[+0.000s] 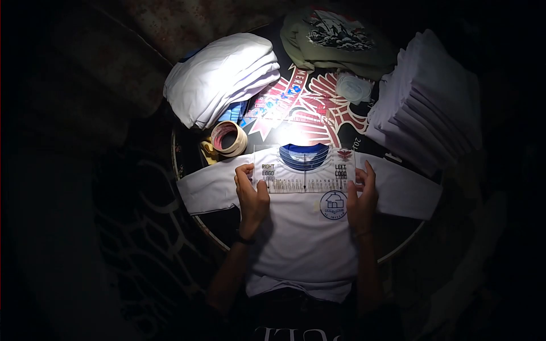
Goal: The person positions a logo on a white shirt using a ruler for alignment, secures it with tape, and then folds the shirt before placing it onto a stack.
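Observation:
A white long-sleeved shirt lies spread out, its collar blue and its sleeves stretched to both sides. Across the upper chest is a clear logo placement ruler, marked "RIGHT LOGO" and "LEFT LOGO", with a centre line below the collar. My left hand grips the ruler's left end between thumb and fingers. At the opposite end, my right hand holds it the same way. Just under the ruler, near my right thumb, a round blue printed logo shows on the shirt.
The round black table carries a red and white print. Folded white shirts are stacked at back left, another white stack at right. Tape rolls, a green printed garment and a small clear-wrapped roll surround the shirt.

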